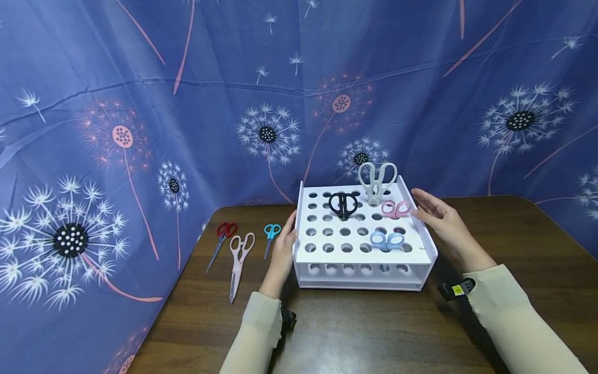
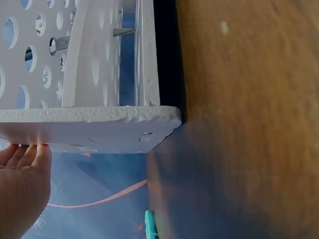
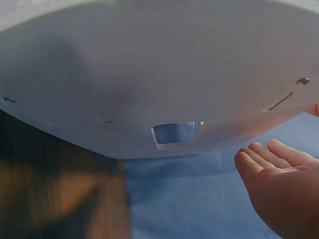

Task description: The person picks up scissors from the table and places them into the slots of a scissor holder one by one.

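Observation:
A white tiered rack (image 1: 322,240) with rows of round holes stands on the wooden table between my two hands. Fingertips of my left hand (image 1: 282,254) press against its left side panel; the left wrist view shows those fingers nearly straight. My right hand (image 1: 446,226) is at the right side panel, thumb near its edge and fingers extended, holding nothing. Scissors stand handles up in the holes: black scissors (image 1: 343,214), grey-white scissors (image 1: 374,193), pink scissors (image 1: 395,214) and light blue scissors (image 1: 386,247). Their blades are mostly hidden below the top plate.
Left of the rack lie red-handled scissors (image 1: 220,240), pale pink scissors (image 1: 236,272) and small turquoise scissors (image 1: 269,244). The wooden table (image 1: 345,332) ends against a blue dandelion-print curtain (image 1: 224,130). Straps with small devices sit on both wrists.

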Demonstrator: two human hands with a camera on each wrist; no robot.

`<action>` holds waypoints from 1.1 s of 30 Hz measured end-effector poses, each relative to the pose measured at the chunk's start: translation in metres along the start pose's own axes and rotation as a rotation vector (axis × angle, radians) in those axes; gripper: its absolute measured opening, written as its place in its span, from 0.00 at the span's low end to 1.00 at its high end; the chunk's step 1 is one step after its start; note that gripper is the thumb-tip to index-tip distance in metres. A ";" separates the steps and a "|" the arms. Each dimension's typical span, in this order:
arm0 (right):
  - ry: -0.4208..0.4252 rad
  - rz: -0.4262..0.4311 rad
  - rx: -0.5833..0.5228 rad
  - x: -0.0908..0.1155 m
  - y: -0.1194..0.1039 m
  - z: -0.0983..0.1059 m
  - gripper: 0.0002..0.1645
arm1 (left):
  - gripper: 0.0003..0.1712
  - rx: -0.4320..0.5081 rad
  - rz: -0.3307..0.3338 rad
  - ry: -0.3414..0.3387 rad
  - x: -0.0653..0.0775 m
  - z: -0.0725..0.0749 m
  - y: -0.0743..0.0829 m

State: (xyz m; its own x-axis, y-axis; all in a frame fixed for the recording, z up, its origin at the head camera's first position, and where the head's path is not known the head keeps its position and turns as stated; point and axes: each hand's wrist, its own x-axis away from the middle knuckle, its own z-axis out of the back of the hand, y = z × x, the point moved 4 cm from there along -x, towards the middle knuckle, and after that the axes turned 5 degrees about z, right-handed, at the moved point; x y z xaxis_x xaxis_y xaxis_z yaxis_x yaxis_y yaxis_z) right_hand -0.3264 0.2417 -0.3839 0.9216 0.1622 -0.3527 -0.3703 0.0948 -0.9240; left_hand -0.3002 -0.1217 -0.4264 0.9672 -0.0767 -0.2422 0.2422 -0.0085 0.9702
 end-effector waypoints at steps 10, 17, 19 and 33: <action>-0.021 -0.028 -0.041 0.003 0.005 -0.003 0.40 | 0.30 -0.001 -0.003 -0.005 0.000 0.000 0.000; -0.025 -0.048 -0.143 0.003 0.010 -0.006 0.40 | 0.30 -0.006 -0.004 -0.004 0.000 0.000 0.000; -0.022 -0.038 -0.154 0.003 0.011 -0.007 0.40 | 0.29 -0.012 -0.003 0.003 0.000 0.000 0.000; 0.011 -0.030 -0.045 0.005 0.014 -0.008 0.38 | 0.28 -0.007 -0.019 0.022 0.000 0.000 0.001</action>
State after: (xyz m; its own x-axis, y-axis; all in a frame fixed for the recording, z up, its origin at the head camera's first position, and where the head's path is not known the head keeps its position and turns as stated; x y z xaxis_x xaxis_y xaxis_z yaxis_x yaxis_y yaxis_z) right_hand -0.3261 0.2359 -0.3995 0.9336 0.1493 -0.3257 -0.3367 0.0550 -0.9400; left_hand -0.2996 -0.1215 -0.4259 0.9638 -0.0542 -0.2610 0.2613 -0.0025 0.9653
